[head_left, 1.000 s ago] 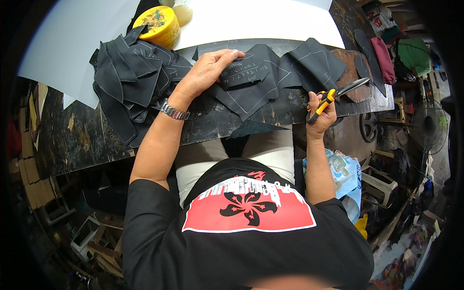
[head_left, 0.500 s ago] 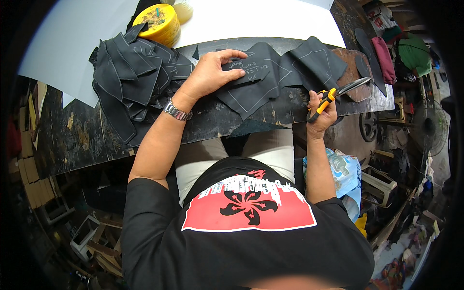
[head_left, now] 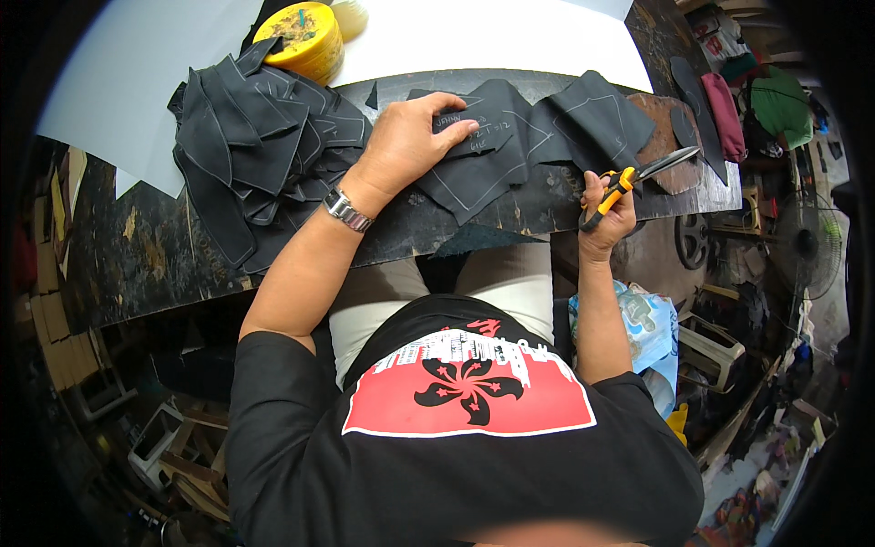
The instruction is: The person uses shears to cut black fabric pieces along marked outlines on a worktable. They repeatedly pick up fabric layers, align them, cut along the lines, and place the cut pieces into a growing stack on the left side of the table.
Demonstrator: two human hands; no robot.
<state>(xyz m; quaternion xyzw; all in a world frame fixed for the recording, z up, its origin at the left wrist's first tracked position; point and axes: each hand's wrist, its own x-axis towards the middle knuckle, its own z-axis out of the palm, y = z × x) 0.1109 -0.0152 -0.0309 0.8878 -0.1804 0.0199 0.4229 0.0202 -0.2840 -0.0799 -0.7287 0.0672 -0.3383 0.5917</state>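
- Pile of black, leather-like sheet pieces with pale drawn outlines (head_left: 241,137): lies loosely stacked on the dark, scuffed worktable (head_left: 155,237), toward its left end. Each piece should be light and limp. Lift singly by a projecting corner; layers may slide.
- Left hand (head_left: 406,146): positioned over the left part of the marked sheet. Thumb and forefinger are spread in a wide curve, with nothing seen pinched between them. The remaining fingers are hidden; whether the fingertips bear on the sheet cannot be told.
- Black, leather-like sheet with pale outlines and handwriting (head_left: 483,178): lies mid-table, one corner pointing toward the near edge. Expect low weight, easy bending and little risk of breakage. Hold flat at the left margin, or pinch the near corner.
- Black, creased sheet section with a pale outline (head_left: 588,118): adjoins the marked sheet's right side. Whether the two are one piece cannot be told. Raised folds suggest soft, springy material; take hold at the outer margin.
- Right hand (head_left: 609,214): fingers closed around the handles of yellow-and-black-handled metal scissors (head_left: 621,185), above the near edge. Blades appear together, pointing toward the table's right end. The tool should be rigid and moderately heavy; grip by the handles only.
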